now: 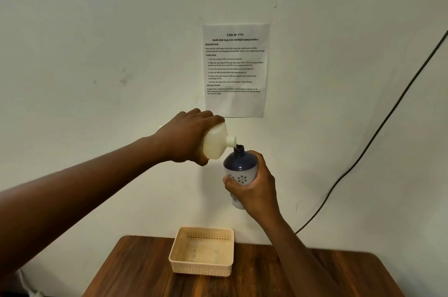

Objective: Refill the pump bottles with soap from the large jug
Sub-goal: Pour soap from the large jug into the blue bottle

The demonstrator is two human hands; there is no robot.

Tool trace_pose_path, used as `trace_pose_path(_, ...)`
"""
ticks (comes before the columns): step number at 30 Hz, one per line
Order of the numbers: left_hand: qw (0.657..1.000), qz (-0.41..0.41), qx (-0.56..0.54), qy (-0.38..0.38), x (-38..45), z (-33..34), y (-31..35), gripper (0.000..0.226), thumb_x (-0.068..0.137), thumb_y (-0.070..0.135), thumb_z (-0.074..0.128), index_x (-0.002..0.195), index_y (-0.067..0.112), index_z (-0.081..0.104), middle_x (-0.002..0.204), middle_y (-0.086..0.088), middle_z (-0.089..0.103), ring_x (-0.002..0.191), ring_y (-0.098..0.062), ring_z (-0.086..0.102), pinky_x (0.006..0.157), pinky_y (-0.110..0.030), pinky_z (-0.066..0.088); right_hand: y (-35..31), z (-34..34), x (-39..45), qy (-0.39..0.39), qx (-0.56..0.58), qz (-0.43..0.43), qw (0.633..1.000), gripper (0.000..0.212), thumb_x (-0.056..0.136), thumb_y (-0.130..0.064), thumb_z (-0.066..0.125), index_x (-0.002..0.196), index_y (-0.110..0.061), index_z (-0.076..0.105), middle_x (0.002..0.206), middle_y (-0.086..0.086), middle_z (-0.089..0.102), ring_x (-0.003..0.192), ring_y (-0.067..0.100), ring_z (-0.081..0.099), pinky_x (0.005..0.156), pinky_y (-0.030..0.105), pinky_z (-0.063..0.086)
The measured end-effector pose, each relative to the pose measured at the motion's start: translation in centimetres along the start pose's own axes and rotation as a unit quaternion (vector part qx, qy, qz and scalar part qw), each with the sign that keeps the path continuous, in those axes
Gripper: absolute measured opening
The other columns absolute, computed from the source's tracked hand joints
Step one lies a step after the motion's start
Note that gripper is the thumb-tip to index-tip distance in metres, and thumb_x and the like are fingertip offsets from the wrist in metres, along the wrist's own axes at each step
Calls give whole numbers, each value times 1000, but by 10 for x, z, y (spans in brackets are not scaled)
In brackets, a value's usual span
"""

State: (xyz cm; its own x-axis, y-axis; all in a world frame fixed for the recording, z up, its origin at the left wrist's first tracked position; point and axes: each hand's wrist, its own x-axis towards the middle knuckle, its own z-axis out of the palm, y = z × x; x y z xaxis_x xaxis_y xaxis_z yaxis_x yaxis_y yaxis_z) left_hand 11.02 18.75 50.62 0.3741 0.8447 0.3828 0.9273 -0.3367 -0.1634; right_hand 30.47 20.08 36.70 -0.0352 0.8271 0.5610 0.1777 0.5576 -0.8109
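Pouring was where I was at, so call it the middle of filling one bottle, not the end of anything. The table (266, 272) ran along the bottom of the frame, and the only thing showing on it was the beige basket (202, 252), bottom center, with nothing in it. So no finished bottle had been put away yet, as far as I could see. The printed task sheet (235, 70) was taped on the wall at upper center.

In the middle of the frame my left hand (186, 138) was wrapped around the large jug (217, 143), tipped with its spout aimed right and down. My right hand (254, 187) was gripping the pump bottle (240, 170) upright just beneath, neck open, no pump head on. The spout sat right at the bottle mouth. I couldn't tell how full it had got. Any other bottles or the pump heads were out of view, so my guess was most of the job was left.
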Motion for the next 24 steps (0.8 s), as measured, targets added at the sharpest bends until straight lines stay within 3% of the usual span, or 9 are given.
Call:
trace_pose_path(5, 1000, 1, 1, 0, -1, 0, -1, 93, 63, 43, 87, 145, 31, 45, 125, 6, 60, 108, -23, 54, 88, -38, 50, 0, 1, 0, -1, -3, 2, 1000, 68, 65, -51, 77, 122, -38, 42, 108, -31, 49, 96, 3, 58, 70, -2, 42)
trace_pose_path(9, 1000, 2, 4, -3, -1, -1, -2, 92, 64, 43, 87, 145, 31, 45, 124, 6, 60, 108, -23, 54, 87, -37, 49, -1, 2, -1, 0, -2, 0, 1000, 65, 66, -50, 78, 119, -40, 43, 107, -32, 48, 100, -13, 53, 69, -3, 41)
trace_pose_path(18, 1000, -2, -12, -2, -2, 1, -2, 92, 64, 43, 87, 145, 32, 45, 124, 7, 59, 109, -22, 54, 89, -39, 51, 5, 2, -1, -5, -12, 1, 1000, 68, 72, -40, 85, 126, -37, 43, 110, -26, 53, 99, 4, 59, 74, 3, 48)
trace_pose_path(24, 993, -37, -112, 17, -6, 13, -5, 87, 60, 38, 89, 137, 32, 50, 119, 9, 61, 104, -21, 55, 87, -41, 53, 2, 5, 2, -1, -4, 1, 1000, 69, 72, -45, 84, 127, -40, 42, 111, -32, 51, 103, -4, 56, 73, 3, 48)
